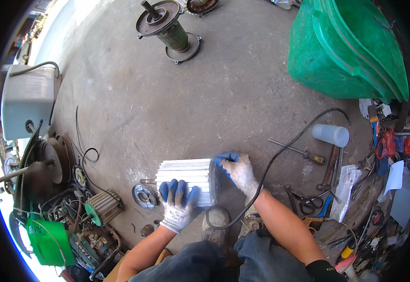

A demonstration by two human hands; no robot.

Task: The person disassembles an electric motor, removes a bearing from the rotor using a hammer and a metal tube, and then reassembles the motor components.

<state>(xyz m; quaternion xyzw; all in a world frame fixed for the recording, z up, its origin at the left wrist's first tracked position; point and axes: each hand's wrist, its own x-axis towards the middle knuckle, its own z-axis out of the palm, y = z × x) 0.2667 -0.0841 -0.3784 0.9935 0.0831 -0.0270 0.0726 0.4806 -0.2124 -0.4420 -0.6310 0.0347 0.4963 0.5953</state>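
A silver-grey electric motor housing (186,171) with long cooling fins lies on its side on the floor, before my shoes. My left hand (179,207), in a white glove with blue-coated fingers, rests on its near side, fingers spread over the fins. At the housing's right end is my right hand (239,173), gloved alike, with its fingers bent together. Whatever they pinch is hidden. Left of the housing, a shaft (147,181) sticks out above a round metal end cover (144,195) lying on the floor. A black cable (273,162) loops around my right wrist.
Right of me lie a screwdriver (303,152), a translucent plastic cup (330,135), a hammer (329,167), pliers (308,202) and scattered tools. A green bin (308,61) stands far right. Another motor part (174,37) stands upright ahead. Left are a green bucket (50,242) and a finned motor (104,207).
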